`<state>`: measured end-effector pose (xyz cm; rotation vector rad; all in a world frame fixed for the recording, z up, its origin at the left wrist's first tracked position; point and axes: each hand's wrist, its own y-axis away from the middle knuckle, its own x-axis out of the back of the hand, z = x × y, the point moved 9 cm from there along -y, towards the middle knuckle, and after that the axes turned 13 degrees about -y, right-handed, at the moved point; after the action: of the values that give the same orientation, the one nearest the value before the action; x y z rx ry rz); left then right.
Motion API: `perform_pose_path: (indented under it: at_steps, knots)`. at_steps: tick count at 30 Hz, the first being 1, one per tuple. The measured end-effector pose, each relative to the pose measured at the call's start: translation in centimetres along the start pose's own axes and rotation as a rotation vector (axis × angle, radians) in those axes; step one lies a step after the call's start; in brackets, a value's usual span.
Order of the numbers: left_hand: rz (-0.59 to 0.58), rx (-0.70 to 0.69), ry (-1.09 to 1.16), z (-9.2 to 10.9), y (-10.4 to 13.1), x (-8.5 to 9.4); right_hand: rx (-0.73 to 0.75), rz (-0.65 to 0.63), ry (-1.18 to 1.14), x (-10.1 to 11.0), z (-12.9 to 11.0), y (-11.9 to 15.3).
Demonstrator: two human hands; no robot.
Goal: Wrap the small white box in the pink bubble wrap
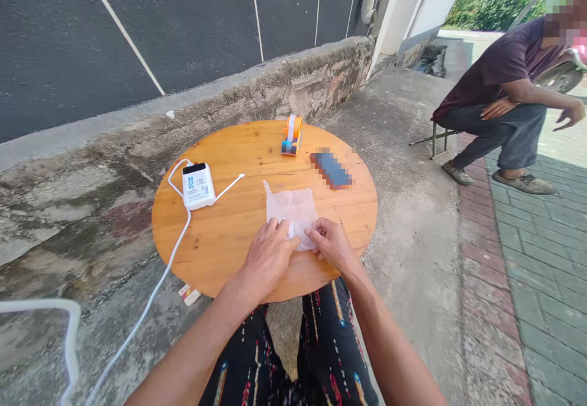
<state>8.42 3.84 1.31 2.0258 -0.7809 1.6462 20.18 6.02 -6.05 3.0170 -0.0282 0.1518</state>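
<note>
A translucent whitish sheet of wrapping [288,203], which looks like bubble wrap or thin foam, lies on the round wooden table in front of me. My left hand [269,253] rests on its near left part, fingers lying on the sheet and thumb held apart. At the near right edge, my right hand [331,242] pinches the wrapping between thumb and fingers. A small shiny clear patch shows between the two hands; whether it is a separate item under or in the wrapping, I cannot tell.
On the wooden table [238,222] stand an orange tape dispenser [292,136] at the back, a blurred phone [334,170] at right and a white boxy device [198,187] with a cable [177,244] at left. A person [504,88] sits at right. A dark wall [192,27] runs behind.
</note>
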Motion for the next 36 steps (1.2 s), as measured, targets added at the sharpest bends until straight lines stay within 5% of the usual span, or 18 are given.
perform_pose_path:
  at_steps: [8,22,36]
  knots:
    - [-0.040,-0.011,0.060,-0.4,-0.1,-0.2,0.011,-0.010,0.143,0.0,-0.1,0.0]
    - [0.017,-0.098,0.008,0.3,0.1,0.6,0.047,0.205,0.332,0.8,-1.3,0.0]
    - [0.007,-0.088,0.012,0.6,-0.5,0.6,0.161,0.169,0.202,0.4,-2.2,0.9]
